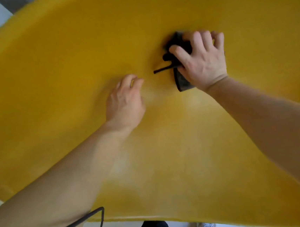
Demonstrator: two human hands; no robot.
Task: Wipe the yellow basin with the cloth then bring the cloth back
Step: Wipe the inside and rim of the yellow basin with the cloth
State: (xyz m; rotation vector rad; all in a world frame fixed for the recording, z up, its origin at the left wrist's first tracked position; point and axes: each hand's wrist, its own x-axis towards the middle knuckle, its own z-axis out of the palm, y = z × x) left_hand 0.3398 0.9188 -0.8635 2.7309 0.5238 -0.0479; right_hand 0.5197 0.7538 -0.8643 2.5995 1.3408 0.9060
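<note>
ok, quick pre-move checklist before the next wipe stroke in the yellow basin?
1. Dark crumpled cloth under right hand: ok, fingers pressed on it.
2. Cloth touching the large yellow plastic basin floor: ok.
3. Left hand clear of the cloth: ok, apart from it, nothing visibly held.
4. Loose dark strand of cloth trailing toward left hand: not ok, could snag.
5. Thin black cable over near rim: not ok, hangs by the left forearm.
6. Remaining dirt: cannot tell, image blurred.

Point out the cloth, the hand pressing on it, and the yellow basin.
cloth [177, 45], head view, on the dark bunched part beside the fingers.
right hand [202, 61], head view, on its back.
yellow basin [54, 82], head view, on bare inner surface.
</note>
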